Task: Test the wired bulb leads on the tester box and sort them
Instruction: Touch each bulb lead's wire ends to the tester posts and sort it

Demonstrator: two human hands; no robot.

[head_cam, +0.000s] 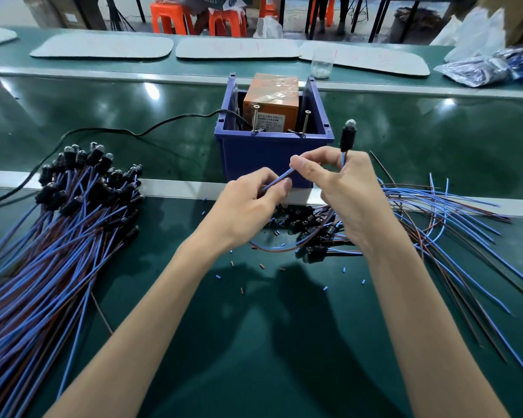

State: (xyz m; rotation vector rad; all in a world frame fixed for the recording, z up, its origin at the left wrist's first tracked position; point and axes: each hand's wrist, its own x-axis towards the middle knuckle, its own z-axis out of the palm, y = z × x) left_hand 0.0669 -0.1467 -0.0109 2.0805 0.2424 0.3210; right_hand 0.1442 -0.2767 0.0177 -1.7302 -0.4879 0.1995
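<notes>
My right hand (pixel 341 188) grips one wired bulb lead, its black socket and clear bulb (pixel 348 134) standing upright above my fingers. Its blue wire end (pixel 280 179) runs leftward, pinched by my right thumb and held by the fingers of my left hand (pixel 254 203). Both hands hover just in front of the blue bin (pixel 272 152), which holds the orange tester box (pixel 271 104) with two upright screws (pixel 306 120). A large bundle of bulb leads (pixel 82 188) lies at the left. A looser pile of leads (pixel 320 227) lies under my right hand, wires fanning right.
A black power cable (pixel 151 131) runs left from the bin across the green conveyor belt. Small cut insulation bits (pixel 325 288) litter the mat. White pads (pixel 236 48), a clear cup (pixel 322 66) and plastic bags (pixel 480 70) lie at the far side.
</notes>
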